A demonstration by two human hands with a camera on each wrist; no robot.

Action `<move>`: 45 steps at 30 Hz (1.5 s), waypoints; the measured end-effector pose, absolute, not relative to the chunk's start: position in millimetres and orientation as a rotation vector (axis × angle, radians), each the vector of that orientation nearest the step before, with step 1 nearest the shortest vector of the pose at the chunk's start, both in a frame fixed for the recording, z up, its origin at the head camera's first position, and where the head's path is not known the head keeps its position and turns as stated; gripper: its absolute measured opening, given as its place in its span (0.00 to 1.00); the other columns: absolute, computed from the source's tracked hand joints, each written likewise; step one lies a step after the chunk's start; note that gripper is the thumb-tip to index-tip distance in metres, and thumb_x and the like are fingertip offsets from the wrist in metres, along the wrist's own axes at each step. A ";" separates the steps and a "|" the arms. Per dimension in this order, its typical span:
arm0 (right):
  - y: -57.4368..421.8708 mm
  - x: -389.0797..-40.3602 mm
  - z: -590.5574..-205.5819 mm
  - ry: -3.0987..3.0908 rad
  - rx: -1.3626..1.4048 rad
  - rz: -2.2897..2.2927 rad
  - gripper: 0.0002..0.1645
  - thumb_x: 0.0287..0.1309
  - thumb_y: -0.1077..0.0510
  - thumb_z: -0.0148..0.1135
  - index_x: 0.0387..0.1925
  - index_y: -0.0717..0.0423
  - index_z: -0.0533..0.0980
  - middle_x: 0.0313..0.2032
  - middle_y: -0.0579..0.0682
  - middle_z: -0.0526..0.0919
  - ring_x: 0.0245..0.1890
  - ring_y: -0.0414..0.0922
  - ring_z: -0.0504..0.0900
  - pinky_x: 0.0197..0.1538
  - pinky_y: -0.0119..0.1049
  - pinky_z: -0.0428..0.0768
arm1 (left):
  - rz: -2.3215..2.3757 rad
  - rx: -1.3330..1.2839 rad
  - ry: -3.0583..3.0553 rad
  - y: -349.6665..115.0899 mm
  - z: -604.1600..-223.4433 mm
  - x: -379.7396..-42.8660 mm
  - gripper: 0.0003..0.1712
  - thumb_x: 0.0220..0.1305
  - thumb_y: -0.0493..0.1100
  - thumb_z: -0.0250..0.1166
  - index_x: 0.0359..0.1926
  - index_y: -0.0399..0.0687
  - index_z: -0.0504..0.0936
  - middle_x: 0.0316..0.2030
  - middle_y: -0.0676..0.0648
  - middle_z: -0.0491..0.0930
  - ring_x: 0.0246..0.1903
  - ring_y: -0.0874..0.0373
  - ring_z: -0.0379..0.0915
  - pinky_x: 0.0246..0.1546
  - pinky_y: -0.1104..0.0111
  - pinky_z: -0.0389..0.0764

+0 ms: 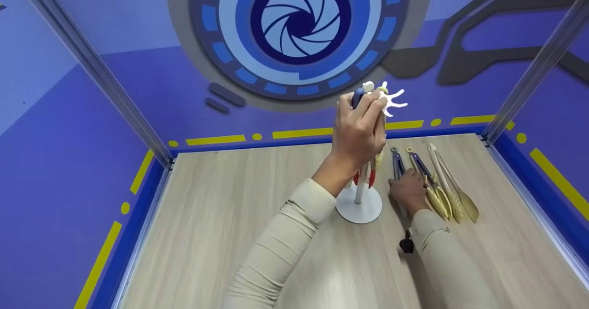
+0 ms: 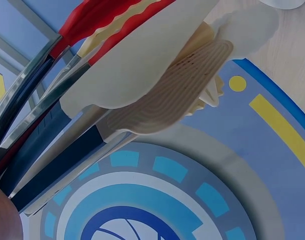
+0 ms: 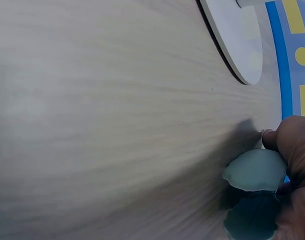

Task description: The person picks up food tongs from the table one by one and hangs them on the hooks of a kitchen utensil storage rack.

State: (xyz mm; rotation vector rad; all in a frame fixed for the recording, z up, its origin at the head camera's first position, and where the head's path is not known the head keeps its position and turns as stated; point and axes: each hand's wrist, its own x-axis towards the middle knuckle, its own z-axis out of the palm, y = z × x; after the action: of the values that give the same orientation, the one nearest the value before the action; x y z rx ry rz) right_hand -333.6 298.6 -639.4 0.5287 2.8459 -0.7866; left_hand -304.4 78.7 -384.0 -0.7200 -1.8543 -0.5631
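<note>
- Although the table [image 1: 221, 217] stretches far past everything else, its pale, straight wood grain should give the tools a flat, firm rest.
- Next comes the utensil stand [image 1: 359, 214], with a round white disc for a base and a slim post; it looks stiff but top-heavy, best steadied high on the post.
- Hanging near it are tongs and blades, among them a broad cream blade [image 2: 142, 65], smooth and slightly flexible by its look, and red-tipped tongs [image 2: 95, 20] with shiny metal arms.
- On the table's right lie beige tongs [image 1: 468, 207], one arm spoon-shaped and the other toothed, likely light and stiff.
- Beside them, yellow-tipped tongs [image 1: 437, 201] have leaf-like ends, probably soft against metal arms.
- Leftmost in this row, pale-tipped tongs [image 3: 255, 171] lie beneath the right hand; their scalloped ends seem rubbery, the metal springy and slick, so mid-handle is the surest hold.
- The left hand [image 1: 361, 129] has its grip curled around the stand's top, a blue handle poking up beside the fingers.
- The right hand [image 1: 408, 190] has its grip closed around the pale-tipped tongs.
- Smallest are the smooth white prongs [image 1: 394, 103], splayed like a star.
</note>
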 end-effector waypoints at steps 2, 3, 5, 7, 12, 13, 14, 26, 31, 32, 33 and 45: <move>298.8 -334.3 -640.4 2.842 0.519 -0.782 0.47 0.79 0.45 0.50 0.74 0.82 0.48 0.71 0.84 0.58 0.74 0.78 0.60 0.75 0.72 0.64 | -0.559 -0.717 -1.857 78.5 -384.4 -304.4 0.13 0.76 0.42 0.59 0.52 0.50 0.88 0.56 0.50 0.89 0.58 0.51 0.77 0.60 0.63 0.76; 299.0 -334.1 -640.2 2.841 0.515 -0.783 0.47 0.80 0.45 0.50 0.74 0.83 0.48 0.71 0.84 0.58 0.74 0.78 0.60 0.75 0.72 0.64 | -0.556 -0.716 -1.858 78.5 -384.4 -304.5 0.13 0.76 0.42 0.59 0.52 0.50 0.88 0.56 0.50 0.89 0.58 0.51 0.77 0.60 0.63 0.76; 299.3 -334.1 -639.9 2.838 0.511 -0.794 0.47 0.80 0.46 0.49 0.75 0.83 0.48 0.71 0.84 0.58 0.74 0.78 0.60 0.75 0.72 0.64 | -0.553 -0.716 -1.857 78.5 -384.2 -304.8 0.13 0.76 0.42 0.58 0.51 0.50 0.88 0.55 0.50 0.89 0.58 0.51 0.77 0.60 0.62 0.76; 300.0 -332.7 -638.0 2.836 0.506 -0.815 0.47 0.80 0.47 0.50 0.75 0.82 0.48 0.71 0.84 0.58 0.74 0.78 0.60 0.75 0.71 0.64 | -0.552 -0.717 -1.853 78.7 -383.7 -305.1 0.13 0.77 0.43 0.57 0.51 0.50 0.88 0.55 0.50 0.89 0.58 0.50 0.77 0.59 0.62 0.76; 306.9 -330.1 -636.7 2.839 0.477 -0.922 0.46 0.78 0.50 0.51 0.75 0.83 0.49 0.70 0.85 0.60 0.73 0.77 0.62 0.77 0.69 0.63 | -0.555 -0.725 -1.843 79.5 -382.4 -305.7 0.14 0.77 0.43 0.56 0.51 0.49 0.88 0.55 0.50 0.89 0.57 0.49 0.78 0.59 0.62 0.76; 308.2 -330.3 -637.0 2.843 0.471 -0.944 0.46 0.77 0.50 0.51 0.75 0.84 0.49 0.70 0.85 0.60 0.73 0.77 0.63 0.77 0.69 0.64 | -0.556 -0.725 -1.843 79.5 -382.3 -305.8 0.14 0.77 0.43 0.56 0.51 0.49 0.88 0.55 0.50 0.89 0.57 0.49 0.78 0.59 0.62 0.76; 309.6 -330.7 -637.4 2.848 0.465 -0.959 0.45 0.77 0.51 0.51 0.74 0.84 0.50 0.69 0.85 0.61 0.72 0.77 0.64 0.77 0.68 0.64 | -0.557 -0.724 -1.843 79.5 -382.3 -305.9 0.14 0.77 0.43 0.56 0.51 0.49 0.88 0.55 0.50 0.89 0.57 0.49 0.78 0.59 0.62 0.76; 312.3 -326.0 -625.0 2.785 0.498 -1.023 0.33 0.76 0.53 0.47 0.67 0.80 0.60 0.51 0.72 0.74 0.49 0.62 0.75 0.53 0.59 0.78 | -0.560 -0.714 -1.854 79.6 -383.6 -305.5 0.14 0.76 0.43 0.57 0.51 0.49 0.87 0.56 0.50 0.89 0.57 0.49 0.77 0.60 0.62 0.76; 312.4 -323.4 -618.5 2.711 0.523 -1.098 0.28 0.73 0.56 0.43 0.63 0.75 0.64 0.45 0.62 0.73 0.43 0.55 0.74 0.41 0.46 0.76 | -0.564 -0.705 -1.868 78.4 -384.1 -304.7 0.13 0.76 0.43 0.59 0.52 0.49 0.87 0.57 0.50 0.88 0.58 0.50 0.76 0.61 0.63 0.76; 312.7 -323.2 -617.5 2.702 0.533 -1.106 0.27 0.73 0.57 0.42 0.62 0.74 0.65 0.44 0.61 0.73 0.42 0.54 0.74 0.40 0.44 0.76 | -0.564 -0.705 -1.870 78.4 -384.3 -304.6 0.13 0.76 0.43 0.59 0.52 0.49 0.87 0.57 0.50 0.88 0.58 0.50 0.76 0.61 0.63 0.76; 313.0 -323.2 -616.4 2.694 0.539 -1.107 0.25 0.72 0.57 0.42 0.61 0.73 0.66 0.43 0.59 0.73 0.41 0.53 0.74 0.38 0.42 0.75 | -0.564 -0.707 -1.870 78.4 -384.4 -304.6 0.13 0.76 0.43 0.59 0.53 0.49 0.87 0.58 0.50 0.88 0.58 0.50 0.76 0.61 0.63 0.76; 316.9 -319.3 -615.2 2.671 0.510 -1.346 0.30 0.80 0.50 0.36 0.63 0.72 0.67 0.45 0.59 0.76 0.42 0.52 0.77 0.38 0.39 0.76 | -0.578 -0.713 -1.865 78.8 -384.4 -304.1 0.13 0.76 0.43 0.58 0.52 0.49 0.87 0.57 0.50 0.89 0.59 0.50 0.77 0.62 0.63 0.76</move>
State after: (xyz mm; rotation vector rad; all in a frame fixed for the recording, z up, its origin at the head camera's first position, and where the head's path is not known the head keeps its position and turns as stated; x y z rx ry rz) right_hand -319.3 316.9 -615.2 0.5100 2.6709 -1.3461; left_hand -304.1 78.8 -384.4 -0.7126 -1.8647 -0.5779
